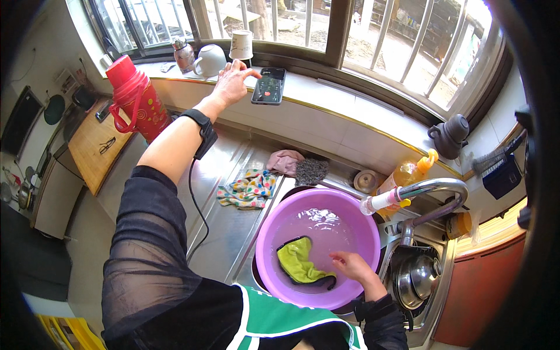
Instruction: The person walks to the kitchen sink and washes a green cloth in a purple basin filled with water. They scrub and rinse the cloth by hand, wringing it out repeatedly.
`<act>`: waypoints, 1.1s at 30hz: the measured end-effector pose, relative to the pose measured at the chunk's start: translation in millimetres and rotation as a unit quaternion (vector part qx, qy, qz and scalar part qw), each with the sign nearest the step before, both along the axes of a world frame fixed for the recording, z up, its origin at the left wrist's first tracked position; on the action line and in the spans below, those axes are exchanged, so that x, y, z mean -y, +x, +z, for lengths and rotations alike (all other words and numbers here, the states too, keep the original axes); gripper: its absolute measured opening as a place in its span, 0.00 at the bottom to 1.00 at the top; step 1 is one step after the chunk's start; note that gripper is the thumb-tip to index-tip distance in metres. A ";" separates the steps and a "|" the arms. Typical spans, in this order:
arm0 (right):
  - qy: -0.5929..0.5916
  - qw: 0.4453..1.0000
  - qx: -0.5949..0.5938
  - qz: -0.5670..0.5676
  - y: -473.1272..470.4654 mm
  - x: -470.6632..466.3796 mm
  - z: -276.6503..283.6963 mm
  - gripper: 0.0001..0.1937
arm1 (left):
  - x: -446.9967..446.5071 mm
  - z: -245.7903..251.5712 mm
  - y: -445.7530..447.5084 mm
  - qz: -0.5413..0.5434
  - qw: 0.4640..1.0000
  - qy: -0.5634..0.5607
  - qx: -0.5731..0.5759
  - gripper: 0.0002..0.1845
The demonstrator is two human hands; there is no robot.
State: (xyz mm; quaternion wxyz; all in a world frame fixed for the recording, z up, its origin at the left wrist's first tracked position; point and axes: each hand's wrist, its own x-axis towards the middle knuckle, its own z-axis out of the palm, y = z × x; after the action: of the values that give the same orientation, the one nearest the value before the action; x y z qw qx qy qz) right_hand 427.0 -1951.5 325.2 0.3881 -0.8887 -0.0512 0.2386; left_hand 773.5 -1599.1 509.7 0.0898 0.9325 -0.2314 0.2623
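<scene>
On the tiled windowsill lies a smartphone [269, 86] with its screen lit. My left hand [230, 85] reaches across to it, index finger stretched out at the phone's left edge and the other fingers curled around nothing. Below me, a purple plastic basin [369, 214] of cloudy water sits in the sink. A yellow-green cleaning cloth [297, 262] with a dark border lies partly under the water. My right hand [350, 265] hovers over the basin's right part, just right of the cloth, fingers loosely bent and holding nothing.
A red thermos [138, 98] stands left of my arm. A polka-dot cloth [248, 190], a pink cloth [284, 162] and a steel-wool scourer [311, 171] lie behind the basin. The faucet [437, 186] arches in from the right, beside a soap bottle [400, 175] and metal bowls [413, 280].
</scene>
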 end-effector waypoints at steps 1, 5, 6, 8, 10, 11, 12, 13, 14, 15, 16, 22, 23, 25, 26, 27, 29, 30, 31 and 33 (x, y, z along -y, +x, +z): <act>0.001 1.000 -0.001 0.000 0.0 -0.5 0.3 0.15 | -0.7 -1.8 -4.1 -0.006 1.000 0.006 -0.003 0.26; -0.004 1.000 -0.008 0.003 0.1 -2.7 2.1 0.15 | -3.2 -9.1 -13.8 -0.026 1.000 0.011 0.005 0.23; -0.011 1.000 -0.006 0.005 -0.2 -3.2 2.7 0.15 | -3.7 -10.7 -14.7 -0.024 1.000 0.012 0.004 0.23; -0.016 1.000 -0.011 0.003 -0.2 -3.8 4.3 0.15 | -4.7 -13.1 -15.1 -0.026 1.000 0.010 0.007 0.23; -0.012 1.000 -0.025 -0.005 -0.5 -4.4 6.0 0.15 | -5.3 -14.6 -14.8 -0.022 1.000 0.009 0.006 0.23; -0.011 1.000 -0.027 -0.007 -0.7 -4.5 6.8 0.15 | -5.4 -15.2 -14.7 -0.021 1.000 0.009 0.006 0.23; -0.009 0.999 -0.029 -0.010 -0.9 -4.7 7.5 0.15 | -5.5 -15.7 -14.8 -0.020 1.000 0.010 0.005 0.23; -0.007 0.999 -0.032 -0.013 -1.1 -4.8 8.0 0.15 | -5.3 -16.3 -14.9 -0.020 1.000 0.011 0.003 0.23; -0.009 0.999 -0.031 -0.014 -1.3 -4.9 8.3 0.15 | -5.0 -17.0 -15.3 -0.022 1.000 0.013 0.004 0.23; -0.010 0.999 -0.029 -0.014 -1.5 -4.9 8.5 0.14 | -4.7 -17.5 -15.7 -0.020 1.000 0.015 -0.002 0.23; -0.010 0.999 -0.030 -0.016 -1.9 -4.9 8.6 0.14 | -4.3 -17.9 -16.1 -0.020 1.000 0.018 -0.006 0.23; -0.009 1.000 -0.022 -0.012 -1.1 -5.4 8.7 0.15 | -3.8 -15.4 -20.6 -0.020 0.999 -0.037 0.018 0.24; -0.013 1.000 -0.019 -0.007 0.3 -5.8 8.4 0.15 | -3.7 -14.5 -23.3 -0.020 0.998 -0.059 0.032 0.24; -0.021 1.000 -0.011 0.004 5.6 -7.2 6.4 0.15 | -4.5 -12.2 -32.1 -0.039 0.995 -0.090 0.027 0.24; -0.021 0.999 -0.018 0.015 9.1 -8.2 4.4 0.16 | -3.8 -12.5 -38.7 -0.051 0.993 -0.101 0.030 0.24; -0.021 0.999 -0.028 0.025 12.6 -9.3 1.4 0.17 | -2.2 -13.9 -46.2 -0.065 0.991 -0.114 0.032 0.24; -0.051 0.997 -0.012 0.059 19.6 -10.6 -7.1 0.20 | -1.0 -19.4 -65.9 -0.099 0.986 -0.135 0.013 0.25; -0.079 0.993 0.010 0.083 21.2 -11.3 -12.6 0.21 | 0.5 -23.6 -76.7 -0.107 0.984 -0.141 -0.009 0.25; -0.115 0.988 0.022 0.102 21.5 -11.9 -18.5 0.23 | 2.5 -28.5 -87.0 -0.114 0.982 -0.146 -0.040 0.25; -0.085 0.986 0.088 0.114 19.9 -12.0 -30.0 0.30 | 4.7 -37.3 -104.9 -0.163 0.975 -0.145 -0.043 0.24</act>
State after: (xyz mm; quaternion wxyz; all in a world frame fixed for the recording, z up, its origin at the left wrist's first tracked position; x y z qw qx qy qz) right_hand 446.9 -1939.5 295.2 0.2754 -0.9244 -0.1656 0.2053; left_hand 668.6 -1603.8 472.4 0.2750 0.8699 -0.3355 0.2348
